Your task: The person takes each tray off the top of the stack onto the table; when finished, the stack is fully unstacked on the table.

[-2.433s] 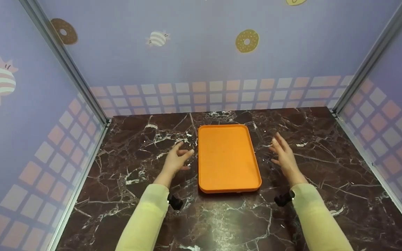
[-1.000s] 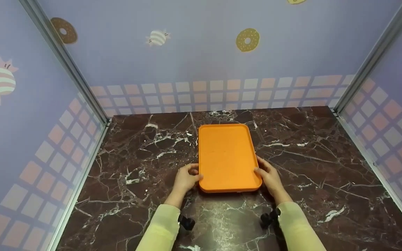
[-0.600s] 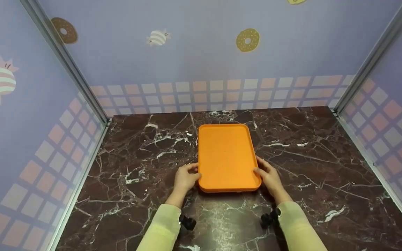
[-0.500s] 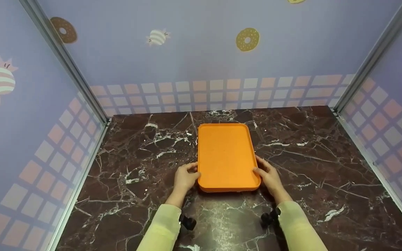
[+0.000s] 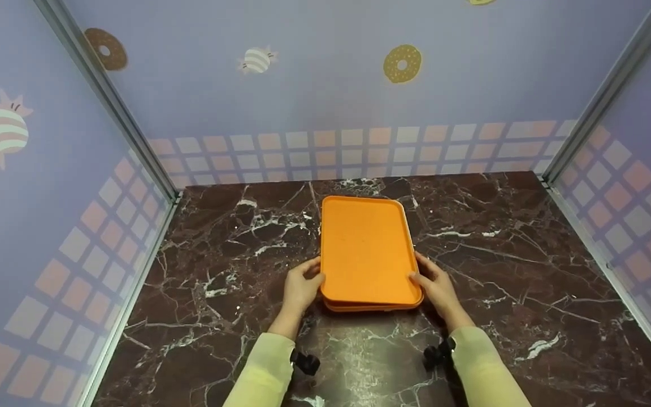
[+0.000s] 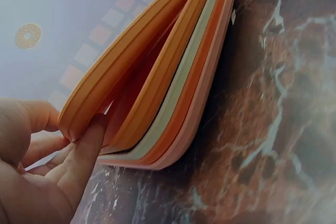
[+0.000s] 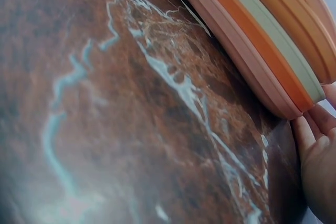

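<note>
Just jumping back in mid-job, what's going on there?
A person's left hand pinches the left edge of the top orange tray, which tilts with its left side raised off the stack. The right hand holds the right side, near the closer corner. The stack, with pale green and pink trays in it, sits on the marbled table.

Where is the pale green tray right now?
In the left wrist view, the pale green tray runs mid-picture, right of the left hand, stacked between a yellow-orange tray above and a redder orange tray below.
</note>
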{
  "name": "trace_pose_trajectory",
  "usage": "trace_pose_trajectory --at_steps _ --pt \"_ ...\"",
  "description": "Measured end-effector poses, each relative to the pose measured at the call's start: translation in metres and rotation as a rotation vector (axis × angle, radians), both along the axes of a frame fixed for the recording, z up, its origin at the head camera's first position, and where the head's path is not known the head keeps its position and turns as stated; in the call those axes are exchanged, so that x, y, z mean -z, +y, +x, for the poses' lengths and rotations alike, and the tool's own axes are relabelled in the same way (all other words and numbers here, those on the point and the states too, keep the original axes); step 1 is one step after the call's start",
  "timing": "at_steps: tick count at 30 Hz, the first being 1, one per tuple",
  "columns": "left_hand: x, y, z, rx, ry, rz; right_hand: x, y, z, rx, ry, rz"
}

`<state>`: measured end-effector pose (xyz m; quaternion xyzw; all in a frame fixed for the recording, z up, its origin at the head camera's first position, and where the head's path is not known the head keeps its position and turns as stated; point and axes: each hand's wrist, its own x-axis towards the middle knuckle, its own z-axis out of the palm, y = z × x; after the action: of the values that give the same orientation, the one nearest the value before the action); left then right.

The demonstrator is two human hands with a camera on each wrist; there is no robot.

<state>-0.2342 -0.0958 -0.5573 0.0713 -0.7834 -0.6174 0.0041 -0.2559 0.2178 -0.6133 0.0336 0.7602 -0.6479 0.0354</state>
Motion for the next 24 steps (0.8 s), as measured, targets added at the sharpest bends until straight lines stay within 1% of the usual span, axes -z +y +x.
trace_pose_trajectory --at_steps 4,6,9,11,14,18,24 --pt "0.002 -0.003 0.004 0.039 -0.095 0.260 0.000 0.000 0.000 -0.009 0.008 0.007" --pt "0.001 -0.005 0.006 0.078 -0.133 0.352 0.001 0.000 0.000 -0.008 0.005 -0.002" --pt "0.002 -0.010 0.008 0.138 -0.154 0.456 0.000 0.001 -0.001 -0.008 0.003 -0.004" --pt "0.003 -0.013 0.010 0.181 -0.159 0.489 0.001 0.001 0.000 -0.008 0.006 -0.008" --pt "0.006 -0.016 0.010 0.215 -0.167 0.521 0.001 0.001 0.000 -0.004 0.013 -0.010" --pt "0.011 -0.018 0.010 0.233 -0.176 0.556 0.002 0.002 0.000 -0.001 0.015 -0.011" --pt "0.016 -0.018 0.011 0.235 -0.165 0.611 0.001 0.001 0.001 -0.007 0.003 -0.008"
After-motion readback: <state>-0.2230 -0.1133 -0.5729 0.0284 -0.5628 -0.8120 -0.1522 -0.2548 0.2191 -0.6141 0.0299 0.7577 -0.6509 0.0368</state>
